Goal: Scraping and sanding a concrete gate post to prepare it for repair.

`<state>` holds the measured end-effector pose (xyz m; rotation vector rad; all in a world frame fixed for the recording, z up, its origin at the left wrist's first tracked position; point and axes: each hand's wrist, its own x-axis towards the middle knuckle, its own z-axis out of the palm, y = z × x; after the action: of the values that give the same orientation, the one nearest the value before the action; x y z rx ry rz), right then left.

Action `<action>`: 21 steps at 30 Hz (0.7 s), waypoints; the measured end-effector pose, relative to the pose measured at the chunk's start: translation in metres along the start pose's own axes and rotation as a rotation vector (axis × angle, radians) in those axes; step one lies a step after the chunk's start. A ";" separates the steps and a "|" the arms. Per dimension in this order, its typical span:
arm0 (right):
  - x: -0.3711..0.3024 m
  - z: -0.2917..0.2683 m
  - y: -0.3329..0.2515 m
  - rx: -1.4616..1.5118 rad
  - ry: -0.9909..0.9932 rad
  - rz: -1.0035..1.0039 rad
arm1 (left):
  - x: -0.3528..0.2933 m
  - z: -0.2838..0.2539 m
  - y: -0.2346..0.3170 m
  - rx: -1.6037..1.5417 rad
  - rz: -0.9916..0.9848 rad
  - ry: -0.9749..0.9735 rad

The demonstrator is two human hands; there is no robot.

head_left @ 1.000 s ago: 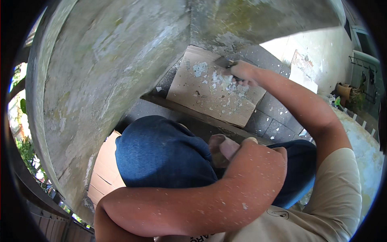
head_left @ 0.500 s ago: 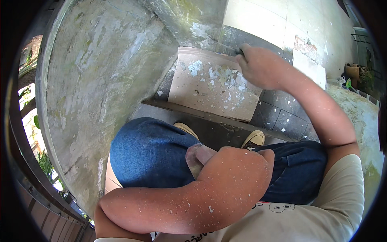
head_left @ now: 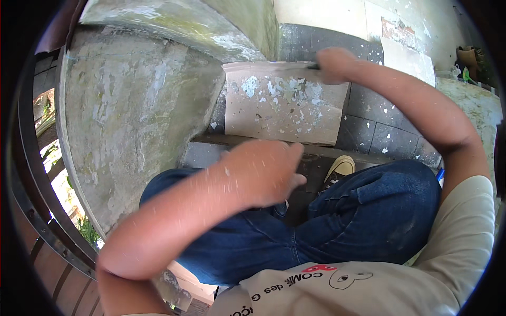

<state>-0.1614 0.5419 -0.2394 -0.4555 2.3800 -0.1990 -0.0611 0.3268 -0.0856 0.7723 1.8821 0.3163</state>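
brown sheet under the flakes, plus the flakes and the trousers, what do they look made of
Brown sheet: probably cardboard, matt, judging by its plain tan face and thin, flat shape.
Flakes: perhaps old paint or plaster skim; they are pale, thin and ragged-edged, so either fits.
Trousers: likely denim, matt and slightly faded, with blue cloth and visible seams.

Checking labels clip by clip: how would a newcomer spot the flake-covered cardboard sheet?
Start at the mottled concrete wall on the left. Right of its foot, beyond the person's knees, lies a tan cardboard sheet. Pale flakes strewn thickly across it set it apart from the dark grey tiles alongside.
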 end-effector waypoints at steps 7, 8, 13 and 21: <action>-0.017 0.139 0.144 -0.044 0.063 0.290 | 0.125 0.014 -0.149 0.421 -0.362 0.057; -0.023 0.152 0.145 -0.004 0.019 0.261 | 0.138 0.014 -0.165 0.396 -0.436 0.127; -0.065 0.233 0.152 -0.034 -0.008 0.358 | 0.167 0.015 -0.219 0.419 -0.566 0.397; -0.028 0.179 0.134 -0.008 -0.030 0.416 | 0.192 0.032 -0.224 0.306 -0.679 0.501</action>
<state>-0.0590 0.6729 -0.3914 0.0389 2.3853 0.0077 -0.1657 0.2755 -0.3590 0.2066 2.5752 -0.2390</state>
